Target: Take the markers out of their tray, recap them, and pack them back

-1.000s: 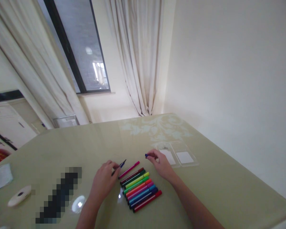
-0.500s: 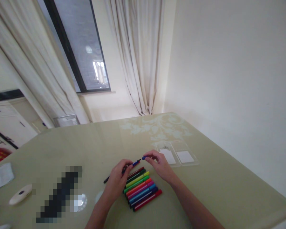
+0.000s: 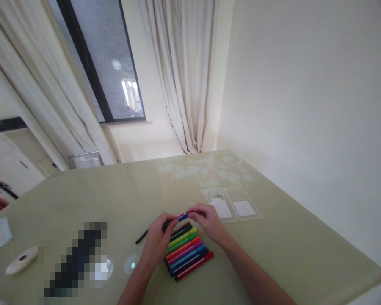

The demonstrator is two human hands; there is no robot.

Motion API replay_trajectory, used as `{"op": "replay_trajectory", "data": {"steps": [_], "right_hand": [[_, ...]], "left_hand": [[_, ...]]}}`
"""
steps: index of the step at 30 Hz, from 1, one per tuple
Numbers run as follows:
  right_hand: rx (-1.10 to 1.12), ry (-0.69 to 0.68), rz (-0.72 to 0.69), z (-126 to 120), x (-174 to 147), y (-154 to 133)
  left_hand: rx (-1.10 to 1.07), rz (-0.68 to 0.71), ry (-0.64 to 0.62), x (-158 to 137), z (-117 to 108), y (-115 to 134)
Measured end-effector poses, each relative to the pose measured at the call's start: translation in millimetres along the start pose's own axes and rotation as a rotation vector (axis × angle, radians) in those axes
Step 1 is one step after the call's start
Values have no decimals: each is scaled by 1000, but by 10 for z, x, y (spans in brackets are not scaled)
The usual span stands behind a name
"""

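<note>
One desk [image 3: 82, 195] fills the lower frame. My markers [image 3: 187, 250] lie side by side at lower centre, probably to keep each within easy reach. Just above them I hold the blue pen [image 3: 182, 217] aslant: left fingers [image 3: 170, 228] clamped on its barrel, seemingly to steady it, right fingers [image 3: 197, 217] pinching its upper end. It looks slim, dark, largely hidden by my grip.

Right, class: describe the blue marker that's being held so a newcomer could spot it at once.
On the greenish table, find the slanting row of coloured markers. At its far end, the left hand and right hand nearly meet. The blue marker spans the gap between them; unlike the row's markers, it is held by both hands.
</note>
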State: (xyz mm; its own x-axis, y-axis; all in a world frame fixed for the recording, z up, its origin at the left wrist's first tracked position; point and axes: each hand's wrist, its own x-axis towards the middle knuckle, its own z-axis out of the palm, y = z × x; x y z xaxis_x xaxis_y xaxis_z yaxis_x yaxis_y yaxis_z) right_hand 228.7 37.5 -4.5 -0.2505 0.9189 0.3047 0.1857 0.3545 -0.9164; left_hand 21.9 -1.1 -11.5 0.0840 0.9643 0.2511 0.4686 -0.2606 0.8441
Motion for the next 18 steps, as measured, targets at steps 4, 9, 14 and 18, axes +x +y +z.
{"op": "replay_trajectory", "data": {"steps": [4, 9, 14, 18], "right_hand": [[-132, -46, -2, -213, 34, -40], [-419, -65, -18, -629, 28, 101], [-607, -197, 16, -691, -13, 261], [-513, -178, -44, -549, -20, 188]], "left_hand": [[116, 25, -38, 19, -37, -47], [400, 103, -71, 16, -98, -118], [458, 46, -44, 34, -240, -240], [665, -105, 148, 24, -441, -485]]}}
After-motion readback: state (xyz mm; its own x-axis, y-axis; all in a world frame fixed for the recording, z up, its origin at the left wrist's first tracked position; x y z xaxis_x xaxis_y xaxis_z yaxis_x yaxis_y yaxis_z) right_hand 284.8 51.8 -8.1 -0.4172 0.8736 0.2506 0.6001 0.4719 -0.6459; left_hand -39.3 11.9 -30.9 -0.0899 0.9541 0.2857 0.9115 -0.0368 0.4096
